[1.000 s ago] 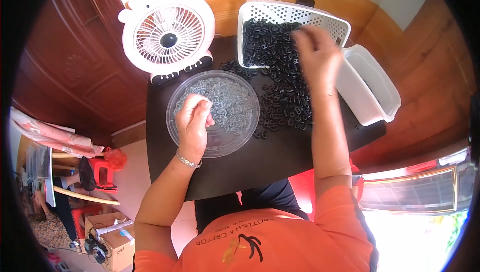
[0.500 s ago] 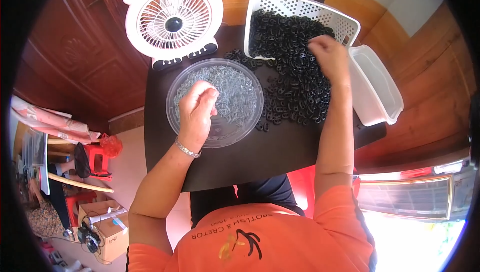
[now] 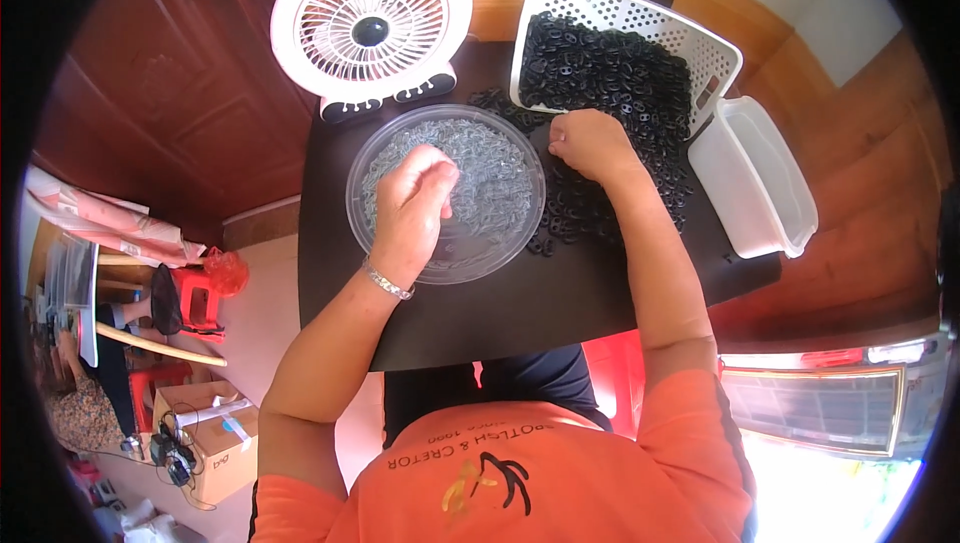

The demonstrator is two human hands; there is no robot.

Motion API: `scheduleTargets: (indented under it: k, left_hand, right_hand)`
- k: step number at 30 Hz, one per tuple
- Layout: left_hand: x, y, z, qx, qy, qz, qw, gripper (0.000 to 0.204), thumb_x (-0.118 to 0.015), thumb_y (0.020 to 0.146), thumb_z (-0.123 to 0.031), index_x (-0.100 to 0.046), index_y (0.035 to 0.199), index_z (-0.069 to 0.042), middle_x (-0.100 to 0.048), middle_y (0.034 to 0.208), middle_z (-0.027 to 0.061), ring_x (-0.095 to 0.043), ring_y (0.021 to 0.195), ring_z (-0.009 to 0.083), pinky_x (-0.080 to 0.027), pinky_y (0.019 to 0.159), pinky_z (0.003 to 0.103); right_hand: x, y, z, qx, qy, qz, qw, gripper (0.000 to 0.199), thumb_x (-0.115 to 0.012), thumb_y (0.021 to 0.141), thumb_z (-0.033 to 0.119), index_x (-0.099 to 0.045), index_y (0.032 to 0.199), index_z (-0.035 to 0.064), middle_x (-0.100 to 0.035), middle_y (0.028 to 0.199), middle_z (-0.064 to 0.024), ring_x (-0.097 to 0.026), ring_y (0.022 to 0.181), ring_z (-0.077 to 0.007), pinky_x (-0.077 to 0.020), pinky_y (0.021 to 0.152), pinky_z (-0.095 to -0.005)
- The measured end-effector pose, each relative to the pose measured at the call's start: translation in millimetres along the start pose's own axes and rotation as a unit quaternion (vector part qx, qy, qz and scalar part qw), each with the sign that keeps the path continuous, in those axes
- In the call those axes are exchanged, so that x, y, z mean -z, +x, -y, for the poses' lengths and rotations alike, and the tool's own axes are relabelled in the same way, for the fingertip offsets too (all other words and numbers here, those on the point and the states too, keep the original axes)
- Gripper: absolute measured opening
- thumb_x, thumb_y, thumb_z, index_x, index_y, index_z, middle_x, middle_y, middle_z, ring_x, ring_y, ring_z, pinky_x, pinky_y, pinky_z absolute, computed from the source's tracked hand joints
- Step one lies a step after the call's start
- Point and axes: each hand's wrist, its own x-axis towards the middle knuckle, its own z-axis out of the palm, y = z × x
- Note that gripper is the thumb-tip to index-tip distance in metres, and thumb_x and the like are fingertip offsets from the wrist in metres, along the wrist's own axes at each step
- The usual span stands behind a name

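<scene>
2 curled hands, contents unclear, black parts

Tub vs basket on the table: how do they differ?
- Shape: the tub is round; the basket is roughly rectangular.
- Walls: the tub is clear; the basket is white and perforated.
- Contents: the tub holds pale, greyish pieces; the basket holds black pieces.

Shared: both stand on the table and hold many small pieces.

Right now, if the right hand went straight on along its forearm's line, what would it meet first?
The right hand would probably meet the black pieces heaped in the white basket, though depth is unclear and it might pass above them.
</scene>
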Motion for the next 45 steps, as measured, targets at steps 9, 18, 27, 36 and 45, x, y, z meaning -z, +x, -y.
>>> scheduleTargets:
  k: [9, 18, 27, 36, 45]
  left_hand:
    - [9, 6, 10, 0.089, -0.031, 0.035, 0.995, 0.025, -0.048, 0.095, -0.025, -0.060, 0.090, -0.004, -0.056, 0.068, 0.0012, -0.054, 0.057, 0.0092, -0.040, 0.053, 0.021]
    - [14, 10, 18, 0.120, -0.118, 0.034, 0.985, 0.018, -0.046, 0.094, -0.021, -0.054, 0.086, -0.007, -0.059, 0.074, 0.0049, -0.058, 0.063, 0.0130, -0.045, 0.059, 0.024]
    - [11, 12, 18, 0.064, -0.098, 0.051, 0.992, 0.019, -0.047, 0.092, -0.023, -0.051, 0.085, -0.006, -0.059, 0.074, 0.0058, -0.057, 0.063, 0.0130, -0.045, 0.060, 0.024]
    - [9, 8, 14, 0.015, -0.114, 0.049, 0.992, 0.017, -0.049, 0.095, -0.019, -0.054, 0.089, -0.004, -0.059, 0.074, 0.0059, -0.058, 0.066, 0.0127, -0.045, 0.061, 0.024]
    - [9, 8, 7, 0.018, -0.079, 0.051, 0.995, 0.018, -0.050, 0.093, -0.018, -0.056, 0.086, -0.003, -0.059, 0.073, 0.0050, -0.057, 0.066, 0.0120, -0.044, 0.062, 0.024]
  right_hand:
    - [7, -21, 80, 0.192, 0.351, -0.245, 0.883, 0.009, -0.074, 0.073, 0.005, -0.068, 0.080, 0.0042, -0.065, 0.077, -0.0105, -0.065, 0.071, -0.0262, -0.0515, 0.065, -0.0345]
    - [-9, -31, 108, 0.277, 0.336, -0.251, 0.865, 0.017, -0.069, 0.079, -0.004, -0.069, 0.095, 0.0030, -0.065, 0.086, -0.0098, -0.066, 0.077, -0.0215, -0.0522, 0.069, -0.0294]
    - [-14, -30, 101, 0.218, 0.548, -0.139, 0.795, 0.023, -0.072, 0.075, -0.007, -0.068, 0.095, 0.0045, -0.064, 0.090, -0.0051, -0.063, 0.078, -0.0124, -0.0518, 0.067, -0.0249]
    - [-3, -33, 101, 0.231, 0.512, -0.160, 0.812, 0.031, -0.075, 0.072, -0.006, -0.067, 0.100, 0.0060, -0.063, 0.090, -0.0036, -0.062, 0.078, -0.0122, -0.0516, 0.066, -0.0255]
    - [9, -37, 99, 0.290, 0.432, -0.141, 0.842, 0.034, -0.071, 0.075, -0.008, -0.067, 0.106, 0.0052, -0.064, 0.096, -0.0072, -0.062, 0.081, -0.0144, -0.0521, 0.071, -0.0271]
